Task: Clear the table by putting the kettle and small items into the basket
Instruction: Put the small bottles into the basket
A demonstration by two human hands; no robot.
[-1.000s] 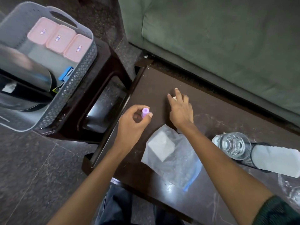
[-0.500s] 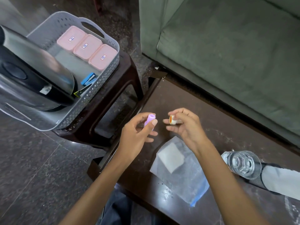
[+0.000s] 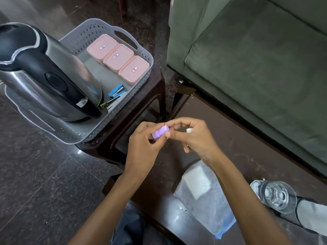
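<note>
Dark stool (image 3: 156,82) bears basket (image 3: 150,61); pink boxes (image 3: 122,64) carry unreadable labels (image 3: 115,55).

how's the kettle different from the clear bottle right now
The kettle stands in the grey basket; the clear bottle lies on its side on the table. The kettle is opaque steel with a black handle; the bottle is see-through, in a dark mesh sleeve. Neither is being held.

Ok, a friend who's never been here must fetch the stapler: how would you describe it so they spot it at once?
Left of the green sofa, a grey basket sits on a dark stool. On its floor, between the steel kettle and the row of three pink boxes, lies the stapler. It is the only bright blue thing there, far smaller than its neighbours.
</note>
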